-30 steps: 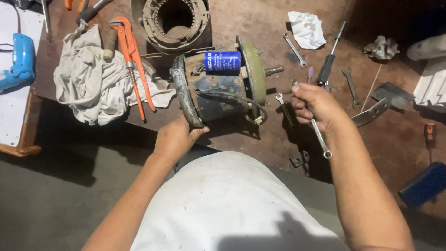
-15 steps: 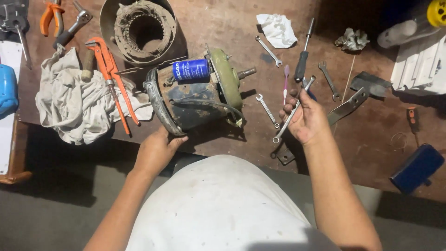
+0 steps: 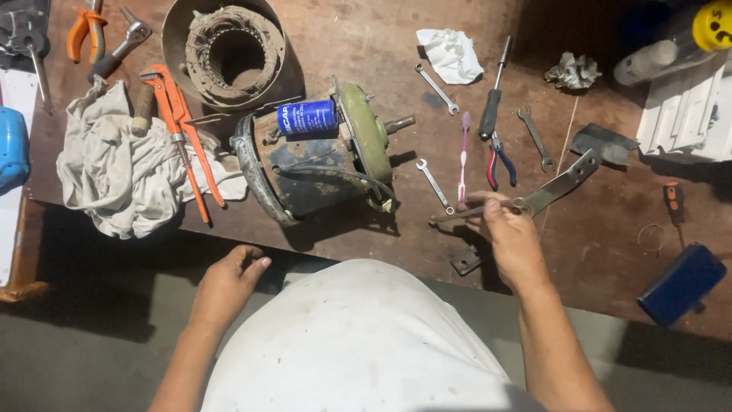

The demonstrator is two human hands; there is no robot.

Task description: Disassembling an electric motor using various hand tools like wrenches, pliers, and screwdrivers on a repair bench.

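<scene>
Careful: your right hand [image 3: 509, 233] pinches a thin spanner [image 3: 467, 214] only at the fingertips, at five o'clock from the motor [image 3: 320, 156]; it could slip free. Your left hand [image 3: 226, 281] hangs loosely open, empty, below the bench edge [image 3: 152, 229].

Dim, warm overhead light, deep shadows under the bench edge, corners dark.
</scene>
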